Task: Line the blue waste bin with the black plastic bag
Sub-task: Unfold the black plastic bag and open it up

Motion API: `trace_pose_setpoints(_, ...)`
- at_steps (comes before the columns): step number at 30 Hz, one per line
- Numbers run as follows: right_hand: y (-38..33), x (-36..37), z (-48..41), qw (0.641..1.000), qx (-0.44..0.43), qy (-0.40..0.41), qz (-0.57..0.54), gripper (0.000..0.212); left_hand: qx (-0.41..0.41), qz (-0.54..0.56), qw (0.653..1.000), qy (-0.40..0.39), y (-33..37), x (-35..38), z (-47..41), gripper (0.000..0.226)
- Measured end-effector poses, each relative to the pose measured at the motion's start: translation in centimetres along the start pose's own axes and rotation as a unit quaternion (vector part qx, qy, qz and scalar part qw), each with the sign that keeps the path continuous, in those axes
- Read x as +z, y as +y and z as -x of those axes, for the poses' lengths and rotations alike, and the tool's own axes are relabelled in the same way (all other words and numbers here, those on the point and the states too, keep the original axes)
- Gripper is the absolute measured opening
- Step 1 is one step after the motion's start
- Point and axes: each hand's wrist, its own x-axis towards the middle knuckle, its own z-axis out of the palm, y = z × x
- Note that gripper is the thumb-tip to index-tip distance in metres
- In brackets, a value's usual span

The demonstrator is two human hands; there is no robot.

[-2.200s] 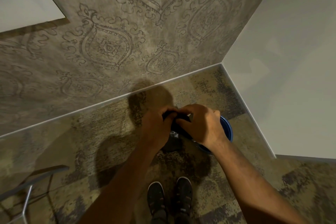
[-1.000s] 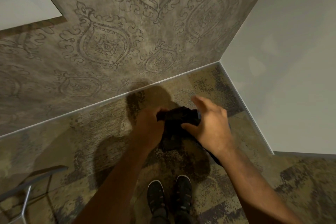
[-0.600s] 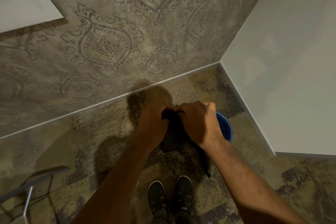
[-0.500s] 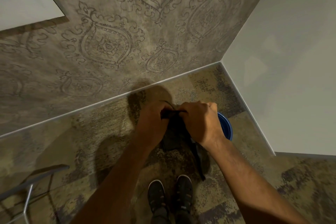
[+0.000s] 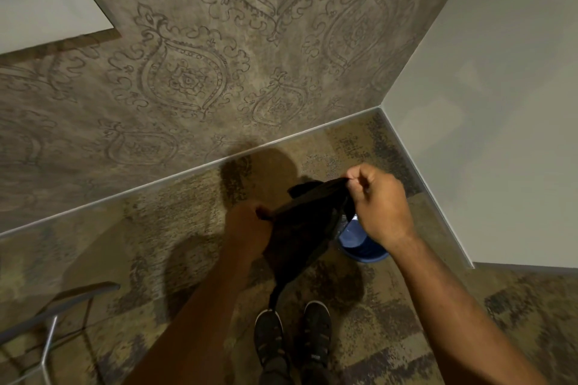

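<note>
Corner of a carpeted room, patterned wall ahead and a plain pale wall on the right, with the carpet (image 5: 162, 237) mottled brown and olive. Blue bin (image 5: 359, 242) sits on the floor near that corner, mostly hidden behind the bag and the right wrist, so only part of the rim and inside shows.

Bag (image 5: 308, 222) is up in the air between both hands, above and just left of the bin, not in it yet. It's bunched into a dark wad with a thin tail hanging down toward the shoes (image 5: 292, 337). Right hand (image 5: 380, 206) is raised, its fingers (image 5: 359, 176) curled and pinching one edge of the bag at the top. Left hand (image 5: 248, 230) is lower and closed on the opposite edge, though its fingers are turned away from the camera, so how they hold it is hard to make out.

Looks to me like the mouth is being teased open. Stuff that could go sideways: thin film clings to itself, so the two layers may not separate and both hands end up tugging the same layer. Pull too hard and it could stretch or tear. Also the bin is light-looking and right by the feet, so a dangling tail or a nudge could tip it.
</note>
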Motion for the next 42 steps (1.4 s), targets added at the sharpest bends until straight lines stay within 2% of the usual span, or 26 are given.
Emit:
trace_pose_setpoints(3, 1.1, -0.9, 0.3, 1.000, 0.021, 0.007, 0.003, 0.015, -0.013, 0.050, 0.998, 0.022, 0.0, -0.4, 0.1, 0.030)
trace_pose_setpoints(7, 2.3, -1.3, 1.0, 0.998, 0.054, -0.006, 0.015, 0.007, 0.068, 0.110, 0.990, 0.054, 1.2, -0.7, 0.5, 0.021)
trace_pose_setpoints(8, 2.3, -1.2, 1.1, 0.998, 0.061, -0.013, 0.014, 0.011, 0.087, 0.111, 0.989, 0.054, 1.6, -0.6, 0.5, 0.020)
trace_pose_setpoints(11, 1.5, -0.6, 1.9, 0.998, 0.033, -0.054, 0.024, 0.078, 0.129, 0.086, 0.987, 0.033, 2.6, -0.2, 0.8, 0.027)
trace_pose_setpoints(12, 1.0, -0.3, 2.0, 0.997, 0.005, -0.065, 0.036, 0.093, 0.140, 0.081, 0.987, 0.025, 2.9, -0.1, 0.8, 0.029)
trace_pose_setpoints(14, 0.3, 0.4, 2.1, 0.991, -0.060, -0.080, 0.092, 0.105, 0.165, 0.079, 0.983, 0.017, 3.6, 0.1, 0.9, 0.034)
trace_pose_setpoints(17, -0.5, 1.7, 2.1, 0.982, -0.116, -0.079, 0.128, 0.093, 0.212, 0.077, 0.974, 0.002, 4.3, 0.1, 1.0, 0.028)
trace_pose_setpoints(19, -0.6, 2.4, 2.0, 0.978, -0.144, -0.059, 0.136, 0.063, 0.234, 0.089, 0.968, -0.027, 4.6, -0.1, 1.2, 0.013)
trace_pose_setpoints(21, -0.8, 2.6, 1.7, 0.972, -0.159, -0.035, 0.169, 0.029, 0.261, 0.087, 0.960, -0.042, 4.5, -0.6, 1.1, 0.021)
trace_pose_setpoints(23, -1.0, 2.2, 1.4, 0.975, -0.137, -0.031, 0.172, 0.016, 0.265, 0.087, 0.958, -0.062, 4.3, -1.2, 1.0, 0.031)
trace_pose_setpoints(25, -1.0, 1.6, 1.1, 0.981, -0.114, -0.032, 0.152, 0.012, 0.243, 0.042, 0.967, -0.072, 4.1, -1.7, 0.8, 0.033)
trace_pose_setpoints(28, -0.8, 0.7, 0.8, 0.985, -0.101, -0.037, 0.136, 0.026, 0.188, -0.060, 0.978, -0.070, 3.1, -2.0, 0.5, 0.020)
trace_pose_setpoints(31, -0.2, 0.1, 0.6, 0.991, -0.067, -0.019, 0.112, 0.022, 0.128, -0.073, 0.988, -0.042, 2.2, -2.2, 0.5, 0.005)
trace_pose_setpoints(33, 0.2, -0.4, 0.5, 0.994, -0.041, -0.003, 0.102, 0.020, 0.089, -0.081, 0.992, -0.019, 1.7, -2.5, 0.4, 0.018)
trace_pose_setpoints(38, 0.9, -1.2, 1.0, 0.996, 0.012, 0.029, 0.081, 0.026, -0.011, -0.040, 0.998, 0.046, 0.9, -3.0, 0.5, 0.029)
trace_pose_setpoints(42, 1.6, -1.0, 1.4, 0.995, 0.055, 0.029, 0.082, 0.022, -0.007, 0.038, 0.995, 0.087, 0.9, -3.0, 0.0, 0.032)
